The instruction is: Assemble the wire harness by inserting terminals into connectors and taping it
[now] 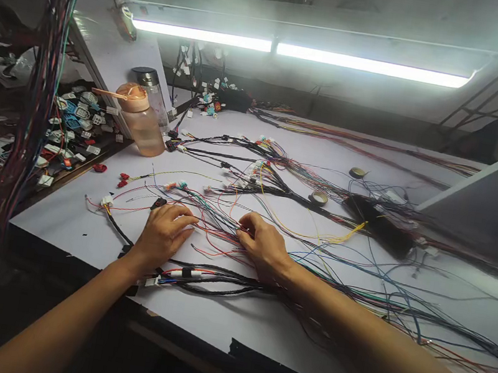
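Observation:
My left hand [164, 233] is over the near part of the white table, beside a small black connector [159, 203]. Its fingers are bent, and a gap shows between thumb and forefinger, close to some thin red wires. To the right, my right hand [264, 246] has its fingers curled and its thumb pressed in on a few thin wires [223, 228] of a loose bundle. Below both hands lies a black-sleeved wire harness [218, 292]. A white connector [107, 201] on a sleeved branch sits left of my left hand.
Two bottles, one with an orange lid [139, 122], stand at the back left. A thick wire bundle [45, 66] hangs at the left, near piled connectors [83, 116]. Tape rolls [318, 198] and a black sleeved piece [379, 226] lie among wires. A lit tube lamp [372, 65] spans the back.

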`<state>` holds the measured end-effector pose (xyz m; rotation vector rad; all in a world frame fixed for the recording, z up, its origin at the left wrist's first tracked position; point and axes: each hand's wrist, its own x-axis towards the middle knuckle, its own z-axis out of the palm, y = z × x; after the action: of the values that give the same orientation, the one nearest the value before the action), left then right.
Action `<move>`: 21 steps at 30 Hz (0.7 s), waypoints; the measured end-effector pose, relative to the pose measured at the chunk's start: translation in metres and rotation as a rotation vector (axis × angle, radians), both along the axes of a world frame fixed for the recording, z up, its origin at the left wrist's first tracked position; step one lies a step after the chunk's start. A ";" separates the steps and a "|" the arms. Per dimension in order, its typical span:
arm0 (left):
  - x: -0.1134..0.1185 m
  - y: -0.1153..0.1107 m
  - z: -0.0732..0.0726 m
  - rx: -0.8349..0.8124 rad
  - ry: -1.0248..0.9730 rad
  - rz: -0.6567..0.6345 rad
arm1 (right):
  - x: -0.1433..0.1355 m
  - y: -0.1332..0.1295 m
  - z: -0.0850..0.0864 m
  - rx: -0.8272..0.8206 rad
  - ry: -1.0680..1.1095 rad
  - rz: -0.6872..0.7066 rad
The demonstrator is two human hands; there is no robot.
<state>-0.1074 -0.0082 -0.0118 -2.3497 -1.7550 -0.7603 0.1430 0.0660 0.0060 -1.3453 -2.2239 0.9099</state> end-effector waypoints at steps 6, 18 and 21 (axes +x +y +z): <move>-0.001 0.002 -0.008 -0.017 -0.046 -0.116 | -0.008 -0.011 0.008 0.464 -0.125 0.249; 0.003 0.000 -0.009 -0.031 -0.123 -0.093 | -0.004 -0.024 0.010 0.602 -0.289 0.303; 0.002 0.000 -0.011 -0.040 -0.158 -0.092 | 0.017 -0.031 0.015 0.556 -0.217 0.284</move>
<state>-0.1057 -0.0087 -0.0229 -2.4738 -1.7449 -0.9583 0.1602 0.0354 0.0208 -0.9169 -2.6100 0.1864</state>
